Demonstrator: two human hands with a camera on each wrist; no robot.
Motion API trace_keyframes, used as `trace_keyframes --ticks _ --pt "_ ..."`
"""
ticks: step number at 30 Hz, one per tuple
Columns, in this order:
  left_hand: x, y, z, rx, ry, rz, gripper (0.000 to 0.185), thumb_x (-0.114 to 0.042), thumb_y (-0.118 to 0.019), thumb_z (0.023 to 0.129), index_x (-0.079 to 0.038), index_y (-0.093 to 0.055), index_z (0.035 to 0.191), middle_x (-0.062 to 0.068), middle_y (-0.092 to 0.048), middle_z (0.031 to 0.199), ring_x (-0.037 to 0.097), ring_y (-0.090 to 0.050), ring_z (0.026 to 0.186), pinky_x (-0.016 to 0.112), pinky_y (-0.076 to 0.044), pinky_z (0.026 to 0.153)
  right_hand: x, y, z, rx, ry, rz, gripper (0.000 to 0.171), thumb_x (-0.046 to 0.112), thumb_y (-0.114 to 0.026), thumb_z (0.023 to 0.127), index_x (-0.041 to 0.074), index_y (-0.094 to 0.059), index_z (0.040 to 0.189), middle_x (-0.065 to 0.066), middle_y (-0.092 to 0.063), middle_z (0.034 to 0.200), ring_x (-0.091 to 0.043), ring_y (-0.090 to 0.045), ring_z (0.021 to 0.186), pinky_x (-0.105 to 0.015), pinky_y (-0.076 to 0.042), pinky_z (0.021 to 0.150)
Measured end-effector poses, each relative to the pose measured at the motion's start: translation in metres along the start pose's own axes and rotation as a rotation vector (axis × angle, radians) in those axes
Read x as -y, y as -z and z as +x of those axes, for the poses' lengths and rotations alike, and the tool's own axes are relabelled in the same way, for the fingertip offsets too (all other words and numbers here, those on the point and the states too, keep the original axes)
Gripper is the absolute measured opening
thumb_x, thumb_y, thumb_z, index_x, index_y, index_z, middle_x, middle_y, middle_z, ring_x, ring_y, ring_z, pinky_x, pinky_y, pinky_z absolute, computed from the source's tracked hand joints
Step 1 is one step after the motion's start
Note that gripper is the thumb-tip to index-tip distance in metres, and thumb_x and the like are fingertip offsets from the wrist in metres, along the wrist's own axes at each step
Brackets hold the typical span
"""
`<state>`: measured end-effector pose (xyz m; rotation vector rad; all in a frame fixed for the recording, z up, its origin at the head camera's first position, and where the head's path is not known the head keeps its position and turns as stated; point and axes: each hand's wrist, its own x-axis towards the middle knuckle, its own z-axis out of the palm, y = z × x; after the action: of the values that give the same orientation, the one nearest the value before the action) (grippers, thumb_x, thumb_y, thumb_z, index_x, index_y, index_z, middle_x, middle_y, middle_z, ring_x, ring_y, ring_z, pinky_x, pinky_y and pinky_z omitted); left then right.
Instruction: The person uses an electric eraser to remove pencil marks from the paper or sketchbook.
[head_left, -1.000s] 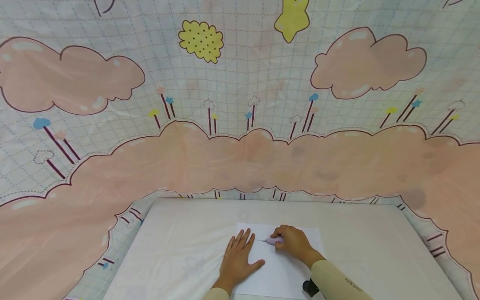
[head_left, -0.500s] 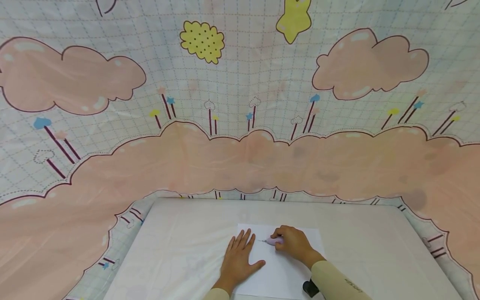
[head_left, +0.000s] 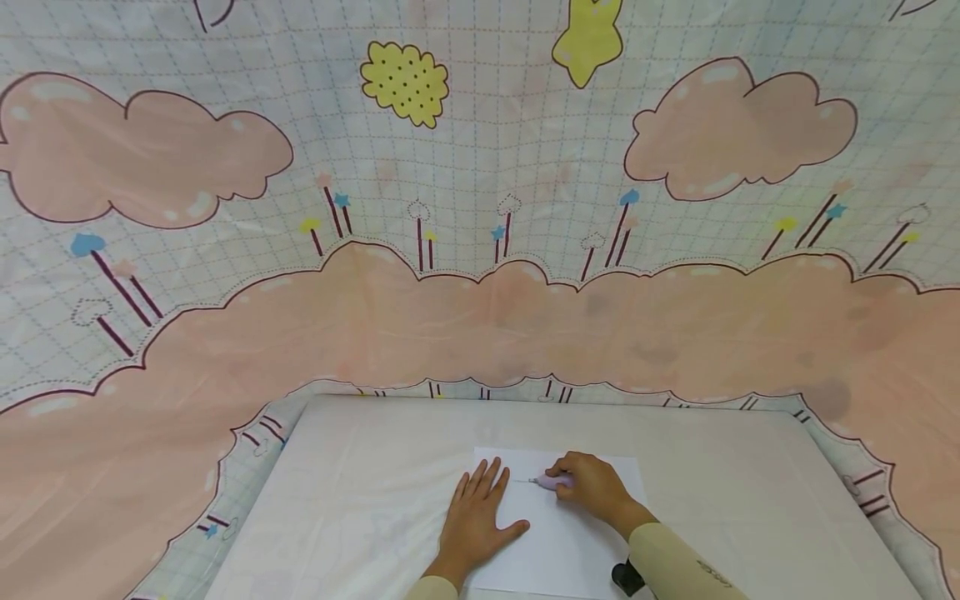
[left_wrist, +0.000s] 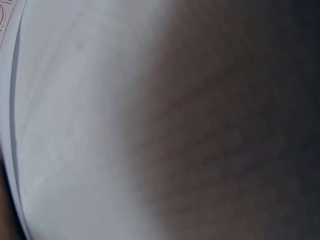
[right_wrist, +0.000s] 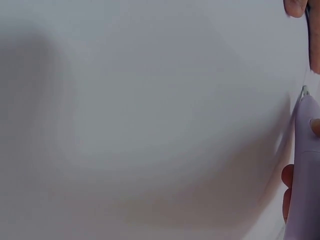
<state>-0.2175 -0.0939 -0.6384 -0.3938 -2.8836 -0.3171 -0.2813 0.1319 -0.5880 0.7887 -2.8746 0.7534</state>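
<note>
A white sheet of paper lies on the white table. My left hand lies flat on the paper's left edge, fingers spread and straight. My right hand grips a pale lilac pen whose tip points left onto the paper, close to the left hand's fingertips. In the right wrist view the pen stands at the right edge with its tip on the paper. The left wrist view is a blur of white surface and dark shadow.
A patterned cloth with pink clouds and yellow shapes hangs behind and around the table. A small black object sits under my right forearm at the table's near edge. The table's left and right parts hold nothing else that I can see.
The right hand with the pen has shifted slightly to the right and up along the paper. The left hand has stayed in place.
</note>
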Motion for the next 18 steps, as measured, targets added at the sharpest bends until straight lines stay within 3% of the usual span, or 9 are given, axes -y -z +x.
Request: trace_keyframes --ticks 5,18 --pt "0.0005 -0.0007 -0.0004 -0.016 -0.002 0.002 0.092 -0.08 -0.041 0.085 -0.015 -0.042 0.151 0.004 -0.032 0.16 0.026 -0.027 0.148 0.05 -0.024 0.119 0.0003 -0.0004 0.0006 0.012 -0.004 0.014 0.018 0.014 -0.079 0.076 0.018 -0.077 0.093 0.011 -0.068 0.089 -0.006 -0.061 0.08 -0.034 -0.057 0.079" --pt "0.001 -0.0016 -0.0007 0.034 0.022 0.003 0.099 -0.085 -0.037 0.082 -0.016 -0.036 0.153 0.001 -0.025 0.163 0.024 -0.02 0.151 0.049 -0.018 0.121 0.0029 -0.0005 -0.0006 0.01 0.028 0.001 0.019 0.013 -0.079 0.075 0.017 -0.077 0.093 0.011 -0.068 0.087 -0.005 -0.059 0.078 -0.033 -0.056 0.076"
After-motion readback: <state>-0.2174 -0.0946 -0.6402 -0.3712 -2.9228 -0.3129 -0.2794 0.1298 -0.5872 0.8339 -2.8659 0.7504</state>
